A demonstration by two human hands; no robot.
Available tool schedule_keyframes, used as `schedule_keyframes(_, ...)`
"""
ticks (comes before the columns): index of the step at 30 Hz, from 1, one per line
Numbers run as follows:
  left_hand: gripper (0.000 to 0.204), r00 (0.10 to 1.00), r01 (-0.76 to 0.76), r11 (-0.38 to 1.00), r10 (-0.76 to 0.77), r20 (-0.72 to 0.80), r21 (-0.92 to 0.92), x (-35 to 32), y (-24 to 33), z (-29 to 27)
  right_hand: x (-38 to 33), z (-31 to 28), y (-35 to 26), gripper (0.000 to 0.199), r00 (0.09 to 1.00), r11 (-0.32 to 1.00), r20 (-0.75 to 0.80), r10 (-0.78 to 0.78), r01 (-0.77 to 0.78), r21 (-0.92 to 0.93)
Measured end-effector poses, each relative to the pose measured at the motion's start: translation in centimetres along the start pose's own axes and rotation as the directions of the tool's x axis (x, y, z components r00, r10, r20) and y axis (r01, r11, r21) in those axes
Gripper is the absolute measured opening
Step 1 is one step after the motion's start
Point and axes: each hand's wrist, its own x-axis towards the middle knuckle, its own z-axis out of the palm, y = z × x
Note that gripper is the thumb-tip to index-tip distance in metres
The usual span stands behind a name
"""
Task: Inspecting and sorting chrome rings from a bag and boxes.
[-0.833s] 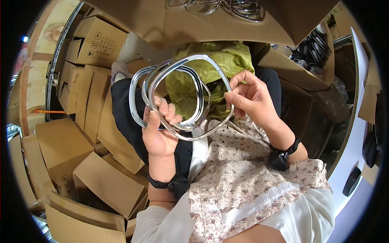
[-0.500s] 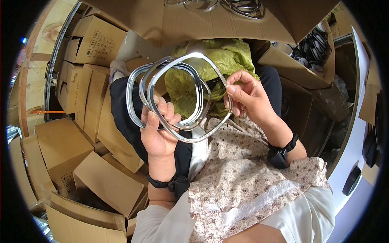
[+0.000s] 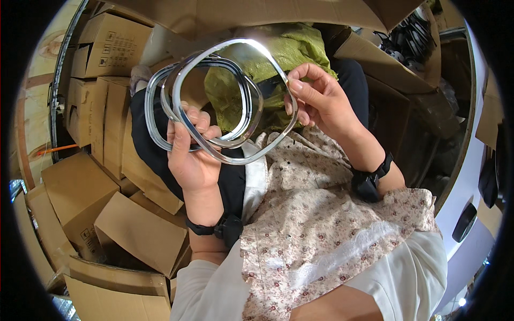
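My left hand grips several shiny silver, rounded-square ring trims at their lower left, thumb pressed against them. The front ring trim stands tilted ahead of the others, a bright glint on its top edge. Behind and to its left sit the other ring trims, overlapping, so their exact number is hard to tell. My right hand pinches the right side of the front ring trim between thumb and fingers. Below them a floral apron covers my lap, and a yellow-green woven sack lies beyond the rings.
A cardboard box spans the top of the view. At the upper right an open carton holds black parts. Cartons crowd the left side, some with flaps up. A white panel runs along the right.
The view has shifted, so hands and rings now sit higher and further left in it. Both hands keep their grip. The silver rings inside the far box have left the view.
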Motion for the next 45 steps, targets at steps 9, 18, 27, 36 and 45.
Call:
schedule_keyframes(9, 0.034, 0.998, -0.05, 0.974, 0.043, 0.034, 0.22, -0.3, -0.5, 0.5, 0.3, -0.7, 0.9, 0.021, 0.998, 0.993, -0.058, -0.021, 0.014, -0.121)
schedule_keyframes(18, 0.038, 1.0, 0.0, 0.979, -0.001, 0.005, 0.202, -0.7, -0.5, 1.1, 2.3, 2.1, -2.4, 0.035, 0.941, 0.932, 0.05, -0.334, 0.337, -0.131)
schedule_keyframes(27, 0.03, 0.997, 0.022, 0.958, -0.002, -0.073, 0.287, -0.8, -1.1, 1.5, 2.9, 2.9, -3.6, 0.025, 0.975, 0.942, -0.013, -0.22, 0.209, -0.261)
schedule_keyframes(36, 0.035, 0.999, 0.025, 0.918, -0.011, -0.038, 0.395, -1.0, -1.6, 1.6, 3.8, 2.7, -2.8, 0.025, 0.942, 0.908, -0.053, -0.331, 0.303, -0.288)
schedule_keyframes(45, 0.033, 0.999, 0.029, 0.905, -0.018, -0.03, 0.424, -1.1, -1.8, 1.7, 3.7, 2.2, -2.4, 0.026, 0.944, 0.915, -0.078, -0.321, 0.288, -0.282)
